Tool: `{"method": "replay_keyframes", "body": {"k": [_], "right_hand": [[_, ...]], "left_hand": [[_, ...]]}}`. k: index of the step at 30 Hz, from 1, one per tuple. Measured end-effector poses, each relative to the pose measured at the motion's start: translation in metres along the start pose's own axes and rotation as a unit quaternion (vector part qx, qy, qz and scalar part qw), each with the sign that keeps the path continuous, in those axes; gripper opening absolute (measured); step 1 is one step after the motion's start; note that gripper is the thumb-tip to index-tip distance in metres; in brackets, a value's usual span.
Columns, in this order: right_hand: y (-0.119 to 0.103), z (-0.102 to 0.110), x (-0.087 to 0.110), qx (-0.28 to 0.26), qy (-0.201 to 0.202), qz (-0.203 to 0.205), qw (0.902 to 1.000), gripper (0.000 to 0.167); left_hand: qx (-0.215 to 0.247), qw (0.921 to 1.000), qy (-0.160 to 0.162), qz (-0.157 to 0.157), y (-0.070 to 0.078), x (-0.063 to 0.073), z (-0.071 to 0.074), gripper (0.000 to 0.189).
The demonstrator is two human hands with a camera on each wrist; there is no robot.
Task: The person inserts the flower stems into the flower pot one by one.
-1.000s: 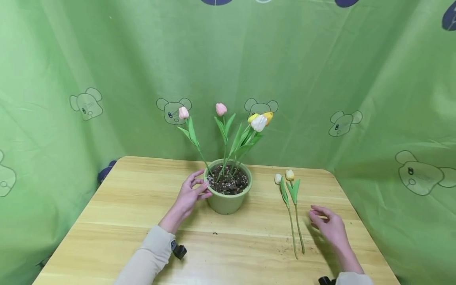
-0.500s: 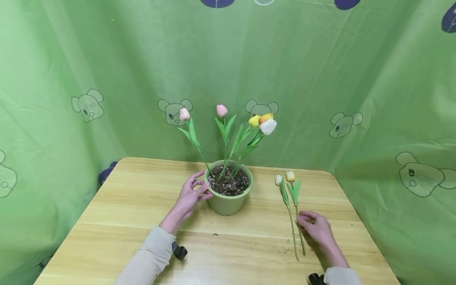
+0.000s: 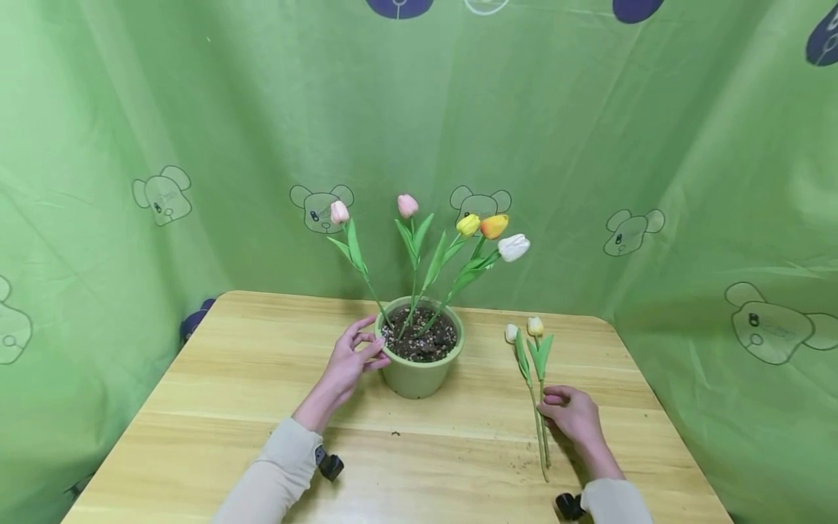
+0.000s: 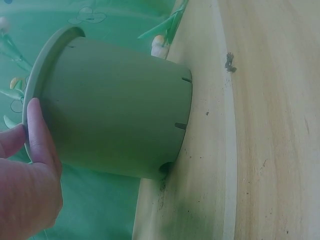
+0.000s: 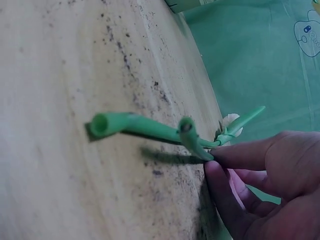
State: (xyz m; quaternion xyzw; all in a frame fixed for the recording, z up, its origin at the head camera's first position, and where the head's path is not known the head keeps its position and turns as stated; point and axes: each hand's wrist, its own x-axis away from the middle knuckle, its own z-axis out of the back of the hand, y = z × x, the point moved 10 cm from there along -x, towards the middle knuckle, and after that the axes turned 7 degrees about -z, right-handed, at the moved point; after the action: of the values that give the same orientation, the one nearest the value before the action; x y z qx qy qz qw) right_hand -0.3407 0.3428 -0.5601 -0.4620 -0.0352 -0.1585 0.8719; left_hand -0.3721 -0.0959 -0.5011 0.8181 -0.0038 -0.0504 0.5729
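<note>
A green flowerpot [image 3: 414, 380] filled with dark soil stands upright on the table. My left hand [image 3: 345, 365] holds its left rim, one finger [image 4: 41, 132] lying along the outer wall. Rising from the soil are two pink tulips [image 3: 407, 207], a yellow one [image 3: 468, 225], an orange one [image 3: 494, 226] and a white one [image 3: 513, 247] leaning right. To the right, my right hand [image 3: 576, 418] pinches the stem of a pale yellow tulip [image 3: 540, 356] between thumb and forefinger. Its cut end [image 5: 186, 129] is raised off the wood. Left of it lies a white tulip [image 3: 521, 356].
The wooden table [image 3: 216, 393] carries scattered soil crumbs, with one small dark clump [image 3: 396, 434] in front of the pot. A green curtain [image 3: 556, 145] with mouse-head prints hangs behind and around the table.
My right hand has moved left to the pale yellow tulip and taken its stem, which has shifted towards the other loose tulip. In the pot, the white tulip has tipped right. My left hand stays put.
</note>
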Motion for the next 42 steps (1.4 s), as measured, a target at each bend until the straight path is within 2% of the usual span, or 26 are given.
{"method": "replay_keyframes", "body": {"k": [7, 16, 32, 42], "right_hand": [[-0.004, 0.000, -0.002, 0.005, 0.007, 0.000, 1.0000, 0.046], [0.000, 0.001, -0.005, 0.013, 0.005, -0.024, 0.9996, 0.050], [0.009, 0.001, -0.005, -0.055, -0.066, -0.075, 0.9935, 0.050], [-0.001, 0.016, -0.001, -0.128, -0.073, -0.070, 0.9866, 0.059]], "left_hand": [[0.001, 1.0000, 0.002, -0.002, 0.000, 0.000, 0.001, 0.067], [0.000, 1.0000, 0.004, 0.002, 0.000, 0.000, 0.001, 0.067], [0.000, 1.0000, 0.002, 0.000, -0.002, 0.000, 0.001, 0.065], [-0.004, 1.0000, 0.004, 0.000, 0.000, 0.000, 0.000, 0.066]]}}
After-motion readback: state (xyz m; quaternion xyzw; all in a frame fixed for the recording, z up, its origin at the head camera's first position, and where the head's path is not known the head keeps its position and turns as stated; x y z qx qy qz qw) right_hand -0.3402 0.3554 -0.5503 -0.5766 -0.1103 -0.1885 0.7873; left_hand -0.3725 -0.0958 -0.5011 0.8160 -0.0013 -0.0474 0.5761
